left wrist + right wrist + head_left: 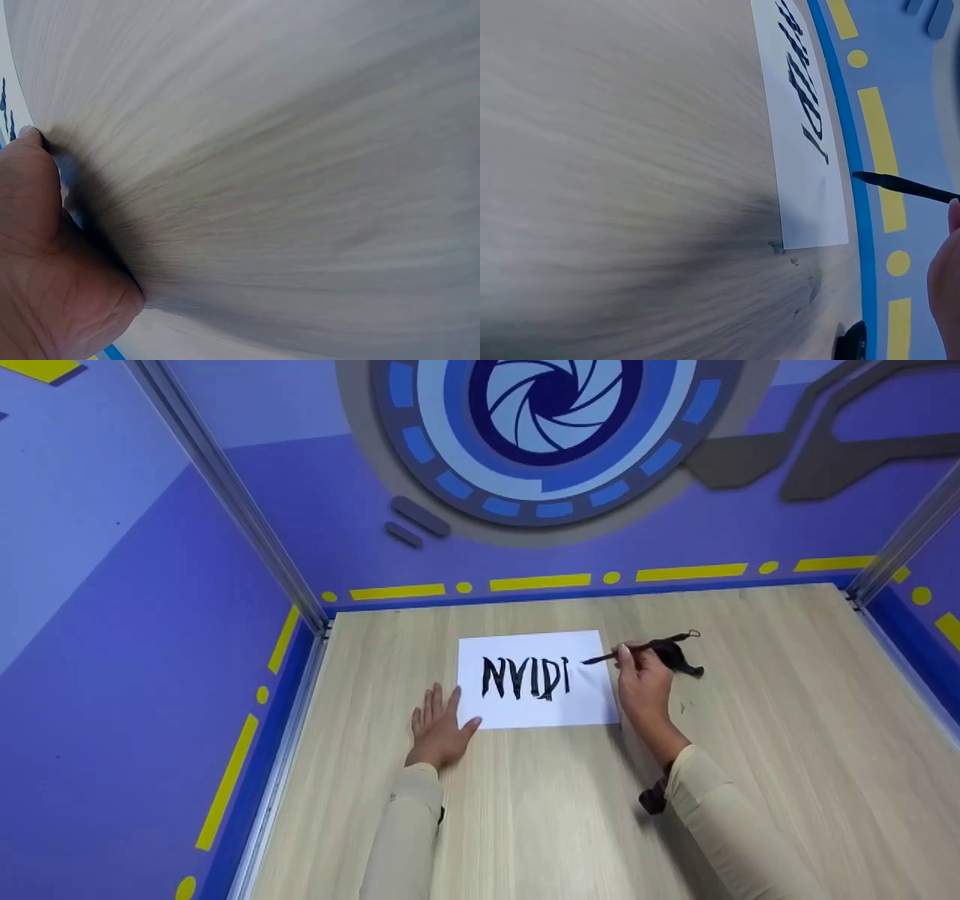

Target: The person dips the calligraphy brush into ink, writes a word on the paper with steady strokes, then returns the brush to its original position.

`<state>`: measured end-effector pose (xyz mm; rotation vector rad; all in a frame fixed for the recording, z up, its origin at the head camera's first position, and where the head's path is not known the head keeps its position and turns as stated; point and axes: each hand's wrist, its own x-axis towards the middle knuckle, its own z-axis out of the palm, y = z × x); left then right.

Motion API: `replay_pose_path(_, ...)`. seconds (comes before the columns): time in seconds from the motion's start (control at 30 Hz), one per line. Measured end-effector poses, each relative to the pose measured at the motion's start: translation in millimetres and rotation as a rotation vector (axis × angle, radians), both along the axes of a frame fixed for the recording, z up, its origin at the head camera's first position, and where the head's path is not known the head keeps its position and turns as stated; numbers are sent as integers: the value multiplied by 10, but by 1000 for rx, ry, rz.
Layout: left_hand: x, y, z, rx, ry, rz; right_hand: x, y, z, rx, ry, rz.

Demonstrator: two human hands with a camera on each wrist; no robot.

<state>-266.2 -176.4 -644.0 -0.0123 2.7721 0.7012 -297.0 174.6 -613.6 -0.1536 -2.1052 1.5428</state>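
Note:
A white sheet of paper (592, 709) lies on the wooden table, bearing the black brushed letters "NVIDI" (525, 678). My left hand (440, 729) rests at the sheet's left edge with its fingers spread, the thumb on the lower left corner. Above the right side of the sheet, my right hand (643, 684) pinches a black calligraphy brush (600, 658) with a hanging loop at its end. In the right wrist view the brush (904, 185) has its tip raised off the paper. Behind the right hand sits a black curved object (679, 657), partly hidden, perhaps an ink dish.
Dark smudges (686, 706) mark the table (787, 720) right of the sheet. Purple printed panels (300, 495) with metal corner posts (232, 487) stand at the back and sides. A small black device (652, 799) is at the right wrist.

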Motion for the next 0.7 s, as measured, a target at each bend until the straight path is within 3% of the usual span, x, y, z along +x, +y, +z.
replay_pose_path(0.4,6,3,32,1,12,-7,-19,40,-41,46,-57,2)
replay_pose_path(0.7,-3,-1,17,-5,4,-8,-43,44,-57,139,-63,23)
